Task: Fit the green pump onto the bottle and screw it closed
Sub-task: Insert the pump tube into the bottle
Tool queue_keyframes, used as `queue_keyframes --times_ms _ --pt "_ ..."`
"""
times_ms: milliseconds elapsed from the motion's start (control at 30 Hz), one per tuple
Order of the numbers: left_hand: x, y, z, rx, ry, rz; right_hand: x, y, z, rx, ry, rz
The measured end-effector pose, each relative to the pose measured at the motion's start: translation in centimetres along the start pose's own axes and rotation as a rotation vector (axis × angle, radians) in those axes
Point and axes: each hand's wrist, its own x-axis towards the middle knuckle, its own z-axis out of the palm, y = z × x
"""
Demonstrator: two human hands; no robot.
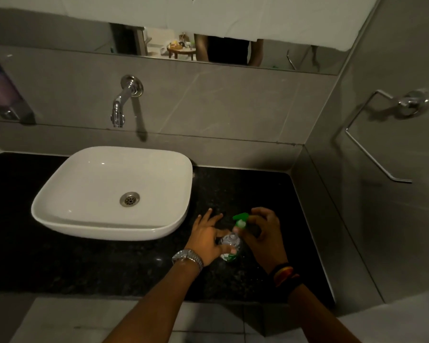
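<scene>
A small clear bottle [230,243] with a green-and-white label stands on the black granite counter [233,189], right of the basin. My left hand [206,240] grips its body with thumb and forefinger, the other fingers spread. The green pump [240,220] sits on top of the bottle's neck, its nozzle pointing left. My right hand [264,233] is closed around the pump's collar and head from the right. Whether the collar is threaded on cannot be seen.
A white vessel basin [174,219] sits to the left, with a chrome wall tap [122,102] above it. A chrome towel holder [382,134] hangs on the right wall. The counter's front edge lies under my forearms. A mirror strip runs along the back wall.
</scene>
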Motion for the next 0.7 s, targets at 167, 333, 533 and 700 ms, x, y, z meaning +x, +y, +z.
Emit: queue_keyframes --times_ms 167,333,533,700 --pt "-0.1 -0.5 0.5 0.030 0.028 0.003 -0.5 0.6 2.2 -0.157 -0.056 0.064" --pt "-0.1 -0.7 0.9 0.022 0.047 0.003 -0.5 0.7 2.9 -0.227 -0.119 0.105" --pt "0.0 -0.8 1.1 0.056 0.035 0.013 -0.6 -0.1 2.9 -0.372 -0.001 0.050" --pt "0.0 -1.0 1.1 0.079 0.033 0.008 -0.9 -0.8 2.9 -0.307 -0.014 0.151"
